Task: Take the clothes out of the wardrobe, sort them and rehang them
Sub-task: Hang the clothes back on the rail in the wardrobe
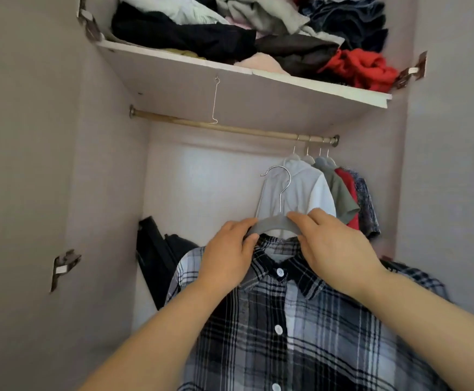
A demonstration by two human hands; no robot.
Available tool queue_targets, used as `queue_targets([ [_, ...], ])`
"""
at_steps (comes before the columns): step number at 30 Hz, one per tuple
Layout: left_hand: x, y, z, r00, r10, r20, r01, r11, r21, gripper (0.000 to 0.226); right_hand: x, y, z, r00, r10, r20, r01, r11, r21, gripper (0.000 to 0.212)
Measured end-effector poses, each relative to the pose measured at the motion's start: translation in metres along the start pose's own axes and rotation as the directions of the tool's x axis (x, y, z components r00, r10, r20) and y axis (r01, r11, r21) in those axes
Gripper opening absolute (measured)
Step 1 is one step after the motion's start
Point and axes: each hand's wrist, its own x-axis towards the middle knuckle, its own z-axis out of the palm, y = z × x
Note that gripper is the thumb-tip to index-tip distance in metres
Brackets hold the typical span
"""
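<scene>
A black, grey and white plaid shirt point(300, 328) hangs on a grey hanger point(272, 222) with a metal hook, held up in front of the open wardrobe. My left hand point(227, 255) pinches the hanger's left arm at the collar. My right hand point(334, 249) grips its right arm. The hook is well below the wooden rail point(216, 127). At the rail's right end hang several garments: a white shirt point(300, 190), an olive one point(340, 193), a red one and a dark patterned one.
The shelf point(202, 80) above the rail carries a heap of crumpled clothes, black, grey, blue and red point(362, 67). A thin wire hook point(215, 100) dangles from the shelf over the rail. Dark bags point(159, 255) lean in the lower left corner. The rail's left and middle are bare.
</scene>
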Motion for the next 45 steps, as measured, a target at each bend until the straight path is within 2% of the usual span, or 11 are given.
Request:
queue_targets([
  [8, 0.12, -0.082, 0.045, 0.99, 0.125, 0.069, -0.13, 0.989, 0.064, 0.045, 0.111, 0.049, 0.082, 0.995, 0.096, -0.035, -0.098, 0.993, -0.065, 0.041],
  [13, 0.187, -0.107, 0.067, 0.979, 0.196, 0.048, -0.2, 0.976, 0.09, 0.042, 0.18, 0.091, 0.117, 0.985, 0.157, -0.065, -0.163, 0.982, -0.099, 0.039],
  [18, 0.241, -0.124, 0.085, 0.974, 0.224, 0.041, -0.226, 0.933, 0.281, 0.045, 0.248, 0.128, 0.151, 0.969, 0.231, -0.091, -0.24, 0.966, -0.094, 0.043],
  [26, 0.325, -0.138, 0.099, 0.979, 0.199, -0.05, -0.146, 0.847, 0.511, 0.047, 0.338, 0.175, 0.193, 0.958, 0.279, -0.07, -0.282, 0.959, -0.023, 0.042],
  [32, 0.347, -0.156, 0.105, 0.982, 0.177, -0.072, -0.097, 0.788, 0.608, 0.047, 0.376, 0.195, 0.219, 0.947, 0.305, -0.101, -0.309, 0.95, -0.031, 0.042],
  [36, 0.346, -0.17, 0.109, 0.984, 0.155, -0.087, -0.066, 0.773, 0.631, 0.047, 0.382, 0.192, 0.244, 0.952, 0.304, -0.028, -0.303, 0.953, 0.025, 0.042],
  [40, 0.334, -0.183, 0.116, 0.991, 0.132, -0.032, -0.076, 0.738, 0.671, 0.048, 0.38, 0.183, 0.269, 0.951, 0.304, -0.053, -0.307, 0.95, -0.06, 0.046],
  [45, 0.32, -0.189, 0.108, 0.995, 0.095, -0.035, -0.045, 0.727, 0.686, 0.048, 0.376, 0.179, 0.266, 0.942, 0.332, -0.056, -0.335, 0.94, -0.061, 0.047],
])
